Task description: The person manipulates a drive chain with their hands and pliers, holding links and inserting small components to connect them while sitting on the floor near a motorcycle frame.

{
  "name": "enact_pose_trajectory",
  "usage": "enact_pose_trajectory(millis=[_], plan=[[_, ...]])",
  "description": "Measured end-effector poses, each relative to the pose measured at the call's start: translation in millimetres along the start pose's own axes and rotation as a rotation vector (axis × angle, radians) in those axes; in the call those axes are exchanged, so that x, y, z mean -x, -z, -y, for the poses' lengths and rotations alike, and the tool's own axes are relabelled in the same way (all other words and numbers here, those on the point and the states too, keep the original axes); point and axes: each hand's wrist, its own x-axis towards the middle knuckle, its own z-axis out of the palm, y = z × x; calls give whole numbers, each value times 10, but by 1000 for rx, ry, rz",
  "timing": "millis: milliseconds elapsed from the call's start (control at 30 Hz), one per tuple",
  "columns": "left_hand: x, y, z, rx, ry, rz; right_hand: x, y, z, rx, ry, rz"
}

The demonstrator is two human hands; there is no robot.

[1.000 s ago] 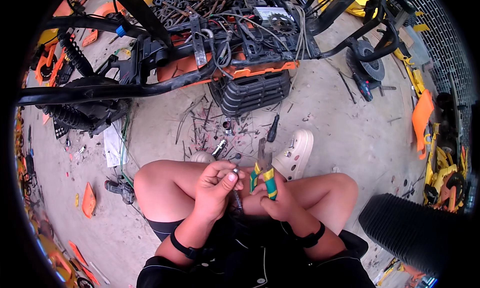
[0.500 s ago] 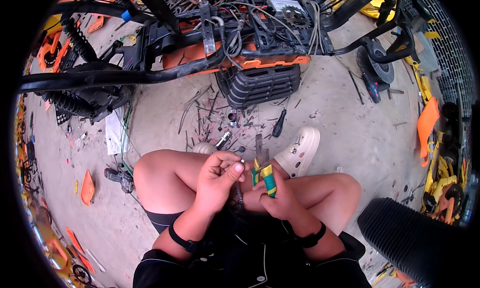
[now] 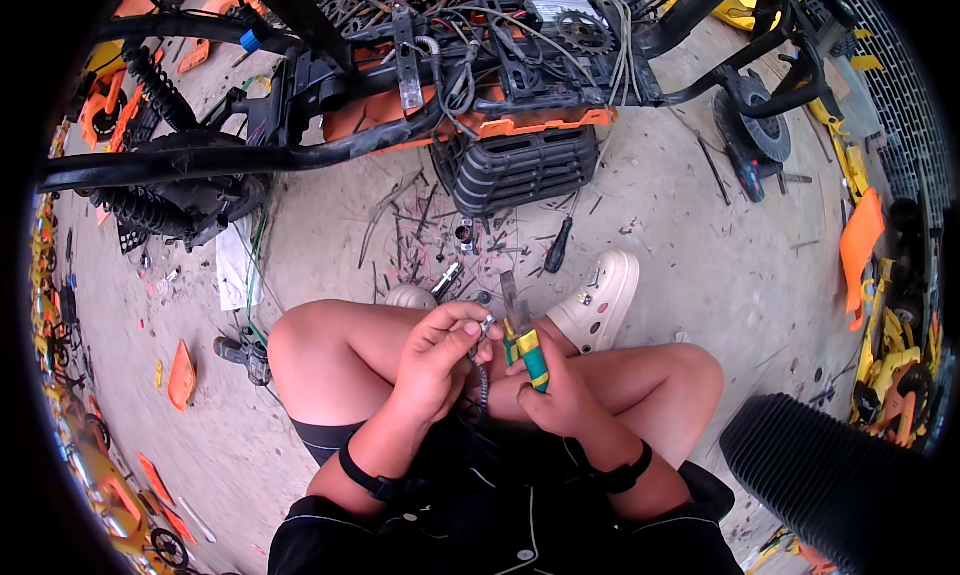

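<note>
My left hand (image 3: 435, 360) is closed in a pinch on a small silver metal fitting (image 3: 487, 322) between thumb and fingertips. Below those fingers hangs a grey braided cable (image 3: 484, 387); whether it joins the fitting is hidden. Just to the right, my right hand (image 3: 562, 395) is wrapped round a plier-like tool (image 3: 536, 363) with green-and-yellow grips. Its flat metal jaws point up and away from me, close beside the left fingertips. Both hands are held above my crossed legs.
Ahead stands a black vehicle frame (image 3: 230, 157) with wires and a sprocket (image 3: 582, 33). On the floor lie a screwdriver (image 3: 560, 247), a silver cylindrical part (image 3: 447, 279), a ring-shaped part (image 3: 464, 235) and cable scraps. A power drill (image 3: 745, 170) lies right; a ribbed black object (image 3: 800, 475) stands near right.
My left fingers have turned, and more of the silver fitting shows. In my right hand, the tool's jaws have tipped slightly left.
</note>
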Motion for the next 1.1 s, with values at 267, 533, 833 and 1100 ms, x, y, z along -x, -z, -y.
enact_pose_trajectory(millis=[267, 533, 833, 1100], plan=[[-54, -3, 36, -68, -5, -114, -28, 48, -176, 140, -132, -135], [-133, -119, -67, -374, 106, -26, -205, 133, -403, -94, -592, -139], [-494, 176, -47, -401, 80, -91, -347, 281, -743, -279, -600, -325], [-659, 283, -155, -346, 34, -84, -466, 478, -155, -746, -556, -207]])
